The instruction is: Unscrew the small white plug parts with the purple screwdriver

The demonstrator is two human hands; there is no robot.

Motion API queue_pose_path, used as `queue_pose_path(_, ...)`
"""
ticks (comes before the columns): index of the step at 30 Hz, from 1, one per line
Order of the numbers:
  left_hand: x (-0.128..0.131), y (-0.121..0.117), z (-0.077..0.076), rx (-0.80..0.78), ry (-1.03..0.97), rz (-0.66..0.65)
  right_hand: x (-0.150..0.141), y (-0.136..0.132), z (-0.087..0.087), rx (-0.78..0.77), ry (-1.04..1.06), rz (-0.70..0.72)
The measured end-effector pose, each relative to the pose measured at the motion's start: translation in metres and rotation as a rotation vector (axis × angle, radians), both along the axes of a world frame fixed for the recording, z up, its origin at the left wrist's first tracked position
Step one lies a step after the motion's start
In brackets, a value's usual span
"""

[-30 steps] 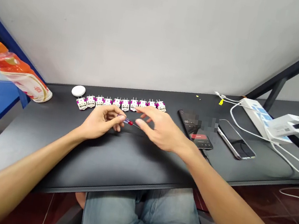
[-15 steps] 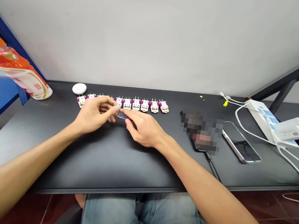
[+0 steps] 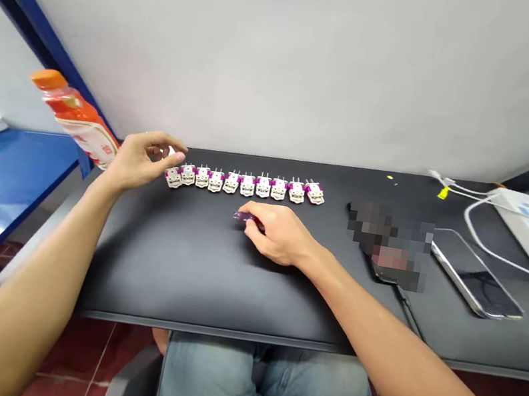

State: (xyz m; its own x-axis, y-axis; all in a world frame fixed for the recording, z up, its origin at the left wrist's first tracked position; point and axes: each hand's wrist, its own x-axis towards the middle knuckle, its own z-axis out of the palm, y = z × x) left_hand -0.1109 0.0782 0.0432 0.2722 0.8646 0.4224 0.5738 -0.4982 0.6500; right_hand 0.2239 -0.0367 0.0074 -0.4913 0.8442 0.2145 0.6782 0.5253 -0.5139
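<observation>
Left hand has moved off the right hand, now around a white disc, can't tell if gripping; right's clutching a screwdriver. Orange-capped bottle sits left of both, contents unclear.

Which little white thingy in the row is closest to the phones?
The rightmost piece: the other nine pieces all lie to its left, farther from the phones.

bright | white glare on blue tabletop | upper-right corner dark
</observation>
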Motion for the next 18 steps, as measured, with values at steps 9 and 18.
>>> queue_pose_path(9, -0.034, 0.018, -0.013, -0.094, 0.299, -0.035, 0.000, 0.000, 0.001, -0.030, 0.040, -0.038)
queue_pose_path(18, -0.032, 0.006, 0.013, -0.357, 0.454, -0.184, -0.001, 0.001, -0.008, 0.172, 0.166, -0.034)
